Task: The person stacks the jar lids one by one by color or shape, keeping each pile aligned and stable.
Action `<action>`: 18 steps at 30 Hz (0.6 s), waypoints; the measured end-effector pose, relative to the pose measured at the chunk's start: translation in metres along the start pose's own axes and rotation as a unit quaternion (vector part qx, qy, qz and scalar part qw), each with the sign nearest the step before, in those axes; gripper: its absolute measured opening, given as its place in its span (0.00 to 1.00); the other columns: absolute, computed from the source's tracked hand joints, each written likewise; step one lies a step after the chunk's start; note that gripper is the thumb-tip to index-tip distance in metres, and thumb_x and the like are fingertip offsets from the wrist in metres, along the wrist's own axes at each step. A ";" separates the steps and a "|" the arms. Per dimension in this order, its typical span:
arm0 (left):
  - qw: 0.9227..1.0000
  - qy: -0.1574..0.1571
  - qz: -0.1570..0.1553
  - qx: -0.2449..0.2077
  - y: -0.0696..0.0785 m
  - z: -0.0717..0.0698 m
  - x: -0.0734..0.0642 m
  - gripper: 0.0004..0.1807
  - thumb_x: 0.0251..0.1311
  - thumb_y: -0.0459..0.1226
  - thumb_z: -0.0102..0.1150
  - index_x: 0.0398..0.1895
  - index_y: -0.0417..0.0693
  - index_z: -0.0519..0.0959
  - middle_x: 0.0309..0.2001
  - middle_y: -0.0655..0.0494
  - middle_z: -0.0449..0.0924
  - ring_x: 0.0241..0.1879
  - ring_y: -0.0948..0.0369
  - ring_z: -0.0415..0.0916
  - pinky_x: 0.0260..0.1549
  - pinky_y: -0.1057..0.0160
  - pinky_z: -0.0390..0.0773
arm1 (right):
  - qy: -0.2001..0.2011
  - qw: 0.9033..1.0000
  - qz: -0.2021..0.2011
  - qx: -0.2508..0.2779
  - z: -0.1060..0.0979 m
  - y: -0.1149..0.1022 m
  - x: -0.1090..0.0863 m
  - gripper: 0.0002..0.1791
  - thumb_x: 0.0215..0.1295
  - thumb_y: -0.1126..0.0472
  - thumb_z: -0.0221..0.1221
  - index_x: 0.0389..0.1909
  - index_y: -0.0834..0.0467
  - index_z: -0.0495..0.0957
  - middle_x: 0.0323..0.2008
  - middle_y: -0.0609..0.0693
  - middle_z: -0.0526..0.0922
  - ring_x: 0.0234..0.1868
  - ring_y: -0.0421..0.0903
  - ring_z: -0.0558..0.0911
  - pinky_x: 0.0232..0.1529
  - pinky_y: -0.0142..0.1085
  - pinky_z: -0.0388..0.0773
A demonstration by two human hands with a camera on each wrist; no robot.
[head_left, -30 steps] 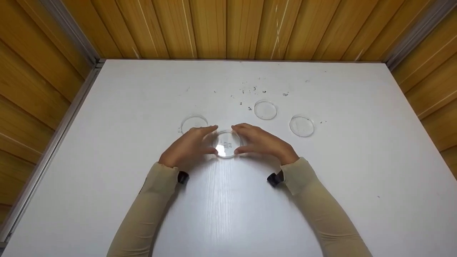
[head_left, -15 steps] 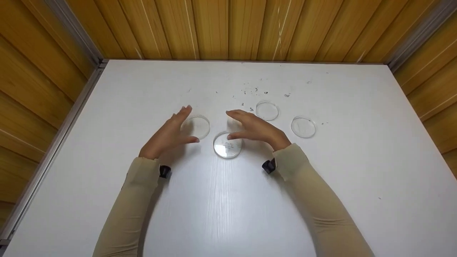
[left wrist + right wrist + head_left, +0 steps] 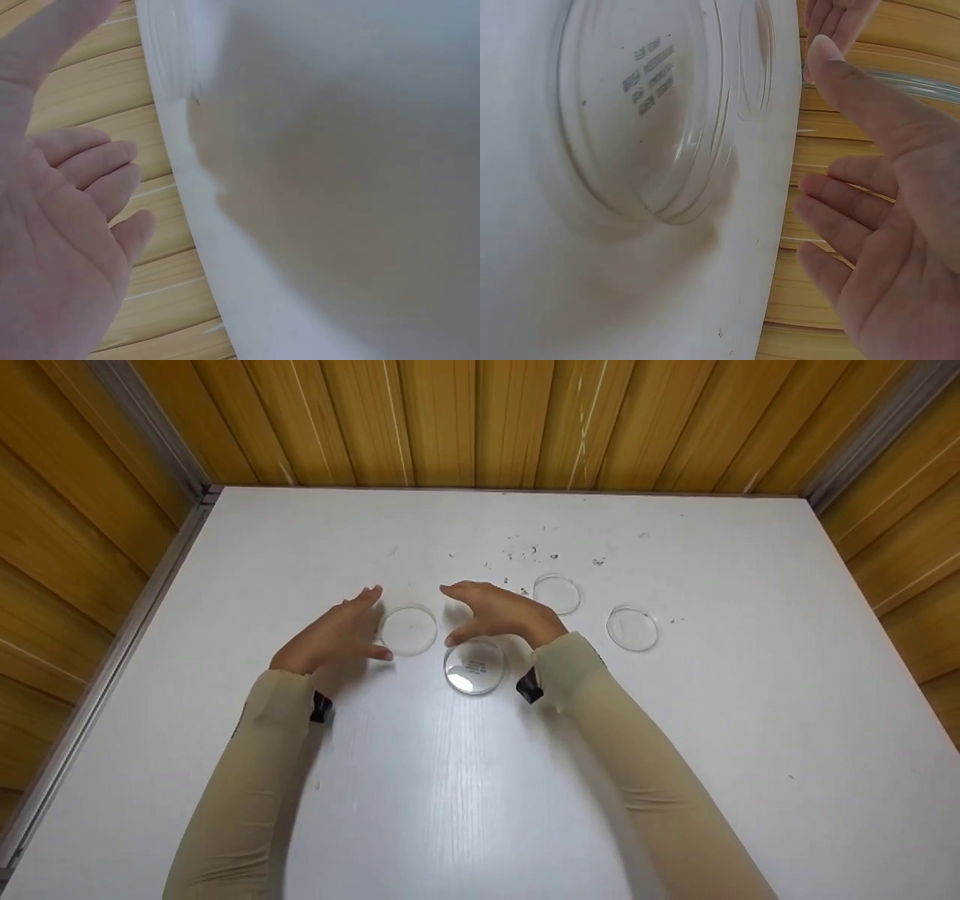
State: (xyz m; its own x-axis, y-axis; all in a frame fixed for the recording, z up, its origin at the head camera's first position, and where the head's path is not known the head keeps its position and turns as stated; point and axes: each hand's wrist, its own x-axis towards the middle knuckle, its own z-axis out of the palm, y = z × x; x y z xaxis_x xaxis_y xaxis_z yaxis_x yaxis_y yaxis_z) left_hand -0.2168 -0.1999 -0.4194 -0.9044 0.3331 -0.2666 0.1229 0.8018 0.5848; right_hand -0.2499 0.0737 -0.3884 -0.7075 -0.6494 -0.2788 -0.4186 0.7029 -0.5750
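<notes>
A clear petri dish with small dark print lies mid-table, its stacked rims showing close up in the right wrist view. To its upper left lies a plain clear dish, seen at the top of the left wrist view. My left hand is spread at the left side of this plain dish, thumb and fingers apart. On its other side my right hand is spread too, its thumb tip over the far rim of the printed dish. Neither hand grips anything.
Two more clear round dishes lie to the right, one farther back and one beyond it to the right. Dark specks are scattered over the white table. Wood-patterned panels stand behind the table's back edge.
Both hands have let go of the printed dish. The left hand has moved left to the plain dish's outer side, while the right hand has shifted left and away from me.
</notes>
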 end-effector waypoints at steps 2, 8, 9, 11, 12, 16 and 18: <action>1.000 -0.009 0.004 0.006 -0.003 -0.001 0.002 0.61 0.47 0.48 0.74 0.77 0.47 0.42 0.77 0.46 0.38 0.76 0.47 0.36 0.73 0.45 0.42 | -0.007 1.000 0.007 -0.005 0.002 -0.003 0.005 0.49 0.57 0.46 0.67 0.75 0.53 0.53 0.75 0.48 0.56 0.76 0.45 0.53 0.75 0.41 0.49; 1.000 -0.021 0.013 -0.011 -0.010 0.001 0.007 0.58 0.46 0.46 0.74 0.76 0.45 0.48 0.77 0.46 0.42 0.76 0.50 0.39 0.73 0.46 0.45 | -0.026 0.999 0.034 -0.019 0.010 -0.011 0.022 0.50 0.53 0.48 0.70 0.74 0.53 0.55 0.72 0.50 0.61 0.73 0.46 0.59 0.73 0.43 0.54; 1.000 -0.024 0.010 -0.011 -0.010 0.001 0.008 0.57 0.47 0.47 0.74 0.76 0.46 0.49 0.77 0.47 0.43 0.76 0.51 0.40 0.73 0.46 0.45 | -0.029 0.999 0.031 -0.026 0.011 -0.013 0.026 0.48 0.53 0.49 0.70 0.73 0.55 0.58 0.70 0.51 0.65 0.70 0.47 0.64 0.72 0.43 0.57; 1.000 -0.028 0.005 -0.007 -0.012 0.002 0.009 0.56 0.47 0.47 0.74 0.76 0.48 0.50 0.76 0.49 0.45 0.76 0.52 0.41 0.73 0.46 0.47 | -0.032 0.998 0.025 -0.047 0.014 -0.015 0.031 0.46 0.52 0.51 0.70 0.71 0.59 0.60 0.64 0.54 0.71 0.63 0.48 0.71 0.68 0.42 0.64; 1.000 -0.028 0.001 -0.003 -0.012 0.003 0.010 0.56 0.47 0.48 0.73 0.76 0.49 0.50 0.76 0.49 0.46 0.76 0.52 0.42 0.72 0.47 0.48 | -0.033 0.998 0.027 -0.055 0.015 -0.017 0.034 0.46 0.52 0.51 0.71 0.70 0.59 0.61 0.62 0.54 0.73 0.60 0.47 0.73 0.66 0.42 0.66; 0.999 -0.030 -0.009 0.002 -0.011 0.004 0.013 0.54 0.48 0.47 0.73 0.76 0.50 0.52 0.76 0.50 0.50 0.76 0.52 0.44 0.72 0.46 0.50 | -0.039 0.996 0.058 -0.063 0.018 -0.023 0.039 0.48 0.51 0.52 0.71 0.72 0.58 0.59 0.62 0.53 0.73 0.59 0.47 0.73 0.66 0.43 0.66; 0.999 -0.028 -0.014 -0.001 -0.011 0.004 0.013 0.53 0.49 0.46 0.73 0.76 0.51 0.53 0.75 0.51 0.52 0.76 0.53 0.46 0.72 0.46 0.51 | -0.039 0.995 0.075 -0.055 0.020 -0.026 0.040 0.49 0.51 0.53 0.72 0.73 0.55 0.58 0.67 0.52 0.69 0.64 0.47 0.70 0.68 0.45 0.63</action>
State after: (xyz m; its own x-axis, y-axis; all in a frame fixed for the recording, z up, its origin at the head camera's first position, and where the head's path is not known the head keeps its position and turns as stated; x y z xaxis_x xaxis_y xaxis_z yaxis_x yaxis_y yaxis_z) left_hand -0.2284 -0.2021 -0.4321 -0.8829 0.3378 -0.3262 0.0961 0.8100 0.5786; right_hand -0.2555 0.0237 -0.3998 -0.7218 -0.5523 -0.4171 -0.3743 0.8184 -0.4360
